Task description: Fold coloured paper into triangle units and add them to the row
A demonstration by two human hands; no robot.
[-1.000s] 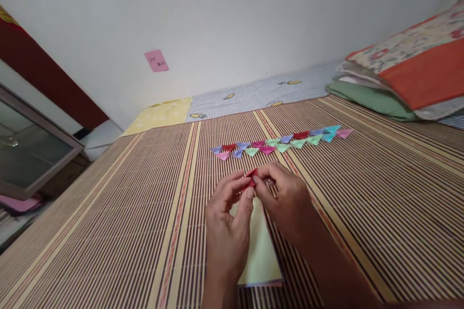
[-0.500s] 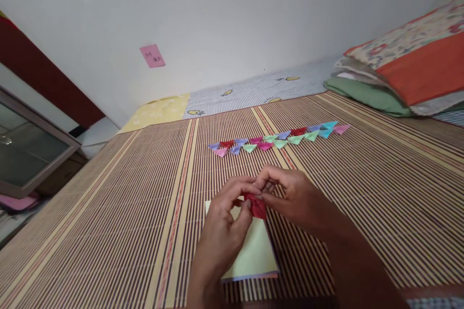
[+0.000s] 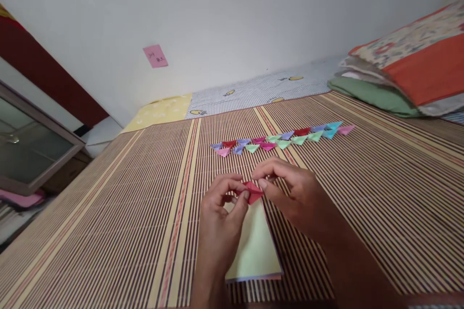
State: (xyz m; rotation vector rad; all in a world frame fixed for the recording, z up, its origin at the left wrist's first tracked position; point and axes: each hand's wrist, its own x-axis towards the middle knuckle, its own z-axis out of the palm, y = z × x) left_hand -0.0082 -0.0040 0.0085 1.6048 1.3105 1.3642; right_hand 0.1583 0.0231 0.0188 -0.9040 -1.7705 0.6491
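Between thumb and fingers, my left hand point(image 3: 223, 212) pinches a small red piece of folded paper point(image 3: 253, 194). Its right tip points toward my right hand point(image 3: 290, 188), whose thumb and fingers are apart just beside the paper and hold nothing that I can see. Both hands hover over a stack of pale yellow paper point(image 3: 255, 251), with bluish and orange sheets showing at its lower edge. Farther back lie several small folded paper triangles point(image 3: 299, 140) in pink, red, lilac, green and blue, set out in two staggered rows.
A striped bamboo mat point(image 3: 137, 222) covers the surface. Pillows and folded bedding point(image 3: 409, 72) are piled at the right rear. A pink note point(image 3: 155, 56) is stuck to the white wall. At the left stands a framed glass panel point(image 3: 32, 140).
My right hand has come off the red paper and its fingers have spread. The paper, still in my left hand, has turned and now shows a flatter, pointed shape.
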